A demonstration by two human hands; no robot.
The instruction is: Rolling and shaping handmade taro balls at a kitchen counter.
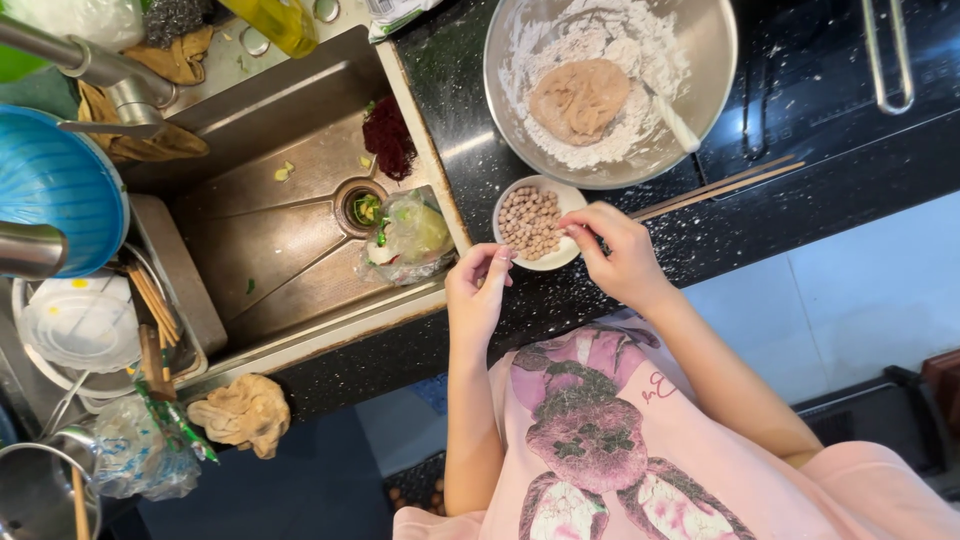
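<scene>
Head view, and we're looking down on a black speckled counter (700, 240) where a small white bowl (507, 205) sits close to the front edge, just beside the sink (270, 240) and nearly touching the big steel mixing bowl (715, 60) behind it. It's heaped with pale round nuts (530, 222), and both hands are right on it. The right hand (620, 255) has thumb and forefinger pinched shut at the bowl's near rim, though whether a nut sits between the tips is too small to make out. The left hand (478, 290) hovers at the bowl's front-left side with its fingers curled in, and I can't tell if anything is inside them. By my reading, these nuts will be light, hard and dry, and quick to roll or skitter off, so a fingertip pinch on one at a time is the way to take them. The bowl itself looks light and breakable, best held by its rim or cupped underneath. It stands upright with its mouth open to the camera. It's round, as the nuts roughly are, so neither has a long axis worth calling. The chopsticks (730, 183) do, and they slant along the counter from the bowl toward its far right.
</scene>
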